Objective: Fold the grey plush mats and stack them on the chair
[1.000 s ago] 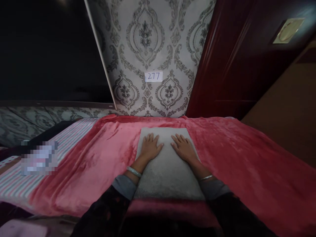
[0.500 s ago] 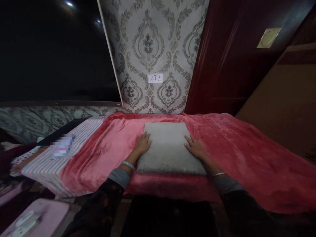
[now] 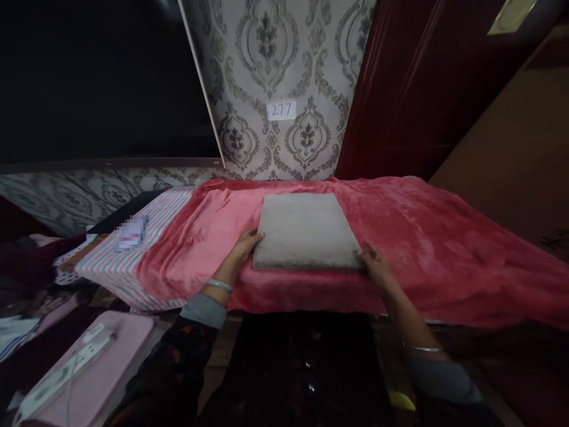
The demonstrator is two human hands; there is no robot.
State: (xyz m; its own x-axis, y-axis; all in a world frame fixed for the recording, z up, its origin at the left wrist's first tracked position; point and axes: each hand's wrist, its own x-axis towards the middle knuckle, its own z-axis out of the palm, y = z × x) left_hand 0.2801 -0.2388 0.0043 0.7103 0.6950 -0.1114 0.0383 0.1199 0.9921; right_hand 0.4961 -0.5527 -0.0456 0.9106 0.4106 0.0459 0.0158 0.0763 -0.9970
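A flat, square grey seat cushion (image 3: 307,228) with a fuzzy front edge lies on the red blanket (image 3: 418,237). My left hand (image 3: 247,244) grips its left side, thumb along the top edge and the other fingers partly hidden. At the near right corner, my right hand (image 3: 374,264) is closed on the cushion's edge, with the thumb toward the top face. Whether any fingers reach underneath is hidden.
Left of the blanket, a striped cloth (image 3: 166,207) bears a blurred-out item (image 3: 131,233). A power strip (image 3: 66,367) lies on a pink stool (image 3: 128,332) at lower left. Behind are a dark television (image 3: 102,83), a patterned wall (image 3: 249,77) and a dark red door (image 3: 395,89).
Both hands have moved from lying flat on the cushion's top to gripping its left and right edges. The view has tilted downward.
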